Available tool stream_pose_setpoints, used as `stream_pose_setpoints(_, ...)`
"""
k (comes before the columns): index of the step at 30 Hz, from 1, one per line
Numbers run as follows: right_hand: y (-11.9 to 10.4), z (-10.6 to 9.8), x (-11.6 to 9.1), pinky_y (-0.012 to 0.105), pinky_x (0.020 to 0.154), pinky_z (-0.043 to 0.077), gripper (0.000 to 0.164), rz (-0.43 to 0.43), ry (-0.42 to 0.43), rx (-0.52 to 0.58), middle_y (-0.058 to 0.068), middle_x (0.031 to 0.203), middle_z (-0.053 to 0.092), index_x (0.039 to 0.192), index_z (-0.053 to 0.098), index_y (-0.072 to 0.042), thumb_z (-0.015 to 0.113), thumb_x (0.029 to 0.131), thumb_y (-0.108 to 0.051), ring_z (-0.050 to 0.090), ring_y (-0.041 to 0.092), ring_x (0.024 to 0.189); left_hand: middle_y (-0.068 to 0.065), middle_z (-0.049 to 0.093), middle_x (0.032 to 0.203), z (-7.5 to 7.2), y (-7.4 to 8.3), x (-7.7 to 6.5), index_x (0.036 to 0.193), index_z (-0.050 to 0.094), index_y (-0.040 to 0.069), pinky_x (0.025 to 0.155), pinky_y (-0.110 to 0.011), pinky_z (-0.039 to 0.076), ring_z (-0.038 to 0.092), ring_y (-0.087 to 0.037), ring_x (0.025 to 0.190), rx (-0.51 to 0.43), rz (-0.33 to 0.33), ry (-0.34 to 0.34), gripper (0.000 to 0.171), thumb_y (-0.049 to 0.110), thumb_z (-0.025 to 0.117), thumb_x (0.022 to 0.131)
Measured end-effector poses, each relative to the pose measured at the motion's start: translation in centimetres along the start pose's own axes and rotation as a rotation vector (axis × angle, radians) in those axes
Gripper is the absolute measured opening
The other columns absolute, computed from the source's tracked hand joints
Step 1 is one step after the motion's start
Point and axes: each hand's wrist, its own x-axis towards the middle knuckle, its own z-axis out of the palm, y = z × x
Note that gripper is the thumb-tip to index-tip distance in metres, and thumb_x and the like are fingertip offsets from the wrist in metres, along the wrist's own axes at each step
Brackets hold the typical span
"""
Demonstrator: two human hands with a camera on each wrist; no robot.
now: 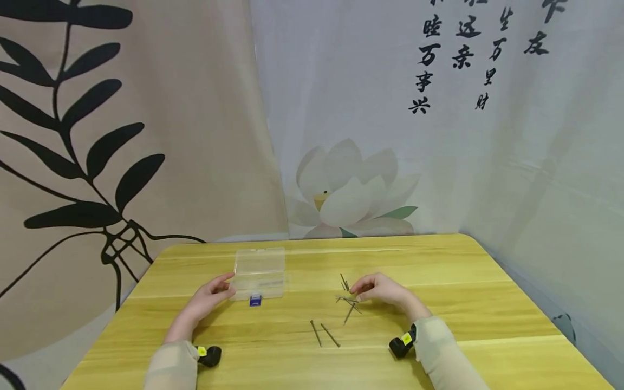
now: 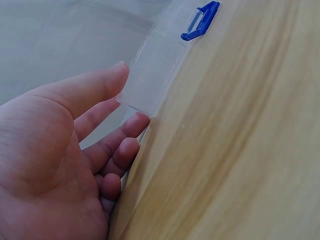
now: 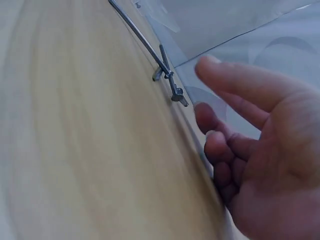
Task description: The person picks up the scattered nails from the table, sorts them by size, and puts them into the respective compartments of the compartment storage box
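A clear plastic box (image 1: 258, 285) with a blue latch (image 1: 255, 300) stands with its lid (image 1: 260, 260) raised at the back. My left hand (image 1: 210, 295) is at its left end; in the left wrist view the thumb and fingertips touch the near corner of the box (image 2: 145, 82), fingers relaxed. Over a small heap of metal nails (image 1: 348, 301) is my right hand (image 1: 382, 290). In the right wrist view its thumb and fingers are apart, with the crossed nails (image 3: 142, 40) lying just beyond the fingertips and nothing visible between them.
Two more nails (image 1: 329, 335) lie nearer the front of the wooden table (image 1: 273, 363). A few nails (image 1: 344, 281) lie behind the heap. Fabric with a printed flower (image 1: 351, 195) hangs behind the table's far edge.
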Motion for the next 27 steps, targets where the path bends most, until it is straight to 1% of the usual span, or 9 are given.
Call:
stream_pose_setpoints(5,0.2,0.39,-0.16,0.03,0.078,0.047,0.021,-0.012,-0.024,-0.026,0.007,0.103,0.066,0.104,0.073,-0.003,0.075,0.084,-0.007,0.057,0.02,0.092,-0.021,0.049,0.131,0.01,0.38,0.16,0.148,0.039,0.005,0.099,-0.05,0.035,0.044,-0.033,0.119,-0.008,0.011,-0.008,0.058,0.023,0.062,0.097)
stream_pose_setpoints(8,0.33,0.51,-0.24,0.03,0.079,0.048,0.021,-0.021,-0.026,-0.019,0.007,0.103,0.065,0.103,0.073,-0.002,0.076,0.082,-0.006,0.056,0.021,0.093,-0.02,0.051,0.128,0.04,0.62,0.37,0.147,0.041,0.005,0.097,-0.047,0.037,0.044,-0.032,0.115,-0.021,0.016,-0.011,0.057,0.022,0.062,0.097)
stream_pose_setpoints(12,0.34,0.65,-0.28,0.031,0.078,0.046,0.022,-0.02,-0.028,-0.021,0.008,0.101,0.063,0.102,0.074,-0.003,0.077,0.081,-0.006,0.054,0.022,0.092,-0.017,0.052,0.126,-0.08,0.68,0.48,0.147,0.041,0.006,0.095,-0.046,0.037,0.045,-0.03,0.112,-0.008,0.017,-0.007,0.057,0.022,0.062,0.097)
stream_pose_setpoints(15,-0.05,0.85,-0.32,0.031,0.076,0.045,0.021,-0.021,-0.024,-0.029,0.01,0.099,0.063,0.101,0.074,-0.001,0.077,0.081,-0.004,0.052,0.021,0.09,-0.018,0.053,0.127,-0.14,0.61,0.33,0.147,0.04,0.005,0.095,-0.047,0.037,0.046,-0.03,0.112,-0.001,0.019,-0.005,0.057,0.022,0.062,0.097)
stream_pose_setpoints(20,-0.21,0.92,-0.14,0.031,0.076,0.044,0.021,-0.021,-0.022,-0.042,0.009,0.097,0.062,0.1,0.075,-0.002,0.077,0.079,-0.003,0.051,0.021,0.088,-0.019,0.051,0.129,-0.12,0.31,0.07,0.147,0.04,0.004,0.096,-0.048,0.037,0.046,-0.031,0.114,-0.013,0.013,0.003,0.057,0.022,0.062,0.097)
stream_pose_setpoints(21,0.09,0.86,0.05,0.03,0.076,0.044,0.021,-0.026,-0.026,-0.039,0.008,0.097,0.062,0.1,0.075,-0.003,0.078,0.079,-0.004,0.051,0.02,0.088,-0.019,0.051,0.129,-0.13,0.23,0.05,0.147,0.04,0.005,0.096,-0.048,0.038,0.046,-0.031,0.115,-0.015,0.012,0.005,0.058,0.022,0.062,0.097)
stream_pose_setpoints(27,-0.11,0.95,0.25,0.029,0.075,0.043,0.022,-0.041,-0.034,-0.06,0.008,0.094,0.061,0.099,0.076,-0.003,0.079,0.077,-0.003,0.049,0.019,0.086,-0.02,0.051,0.129,-0.06,0.02,-0.09,0.147,0.04,0.004,0.096,-0.047,0.037,0.045,-0.032,0.115,-0.032,0.007,0.005,0.057,0.021,0.062,0.097)
